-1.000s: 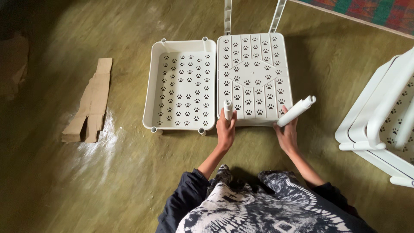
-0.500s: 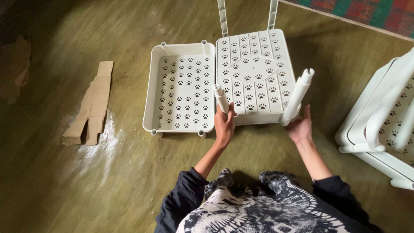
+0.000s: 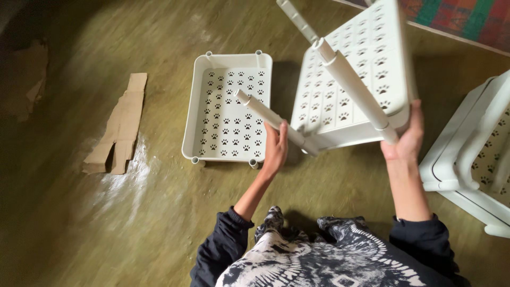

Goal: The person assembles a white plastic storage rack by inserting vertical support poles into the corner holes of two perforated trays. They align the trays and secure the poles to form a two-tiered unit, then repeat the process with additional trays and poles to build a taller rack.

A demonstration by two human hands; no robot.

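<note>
Tray (image 3: 366, 69), flat on the floor a second ago, is now tilted up, legs toward the camera. Left hand (image 3: 275, 150) wraps one white leg (image 3: 268, 116); right hand (image 3: 408, 139) apparently clasps the tray's corner. A second tray (image 3: 228, 109) lies alongside.

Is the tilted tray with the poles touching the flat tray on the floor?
Apart. The head view shows the tilted tray lifted in both hands, with bare floor between it and the flat tray.
</note>
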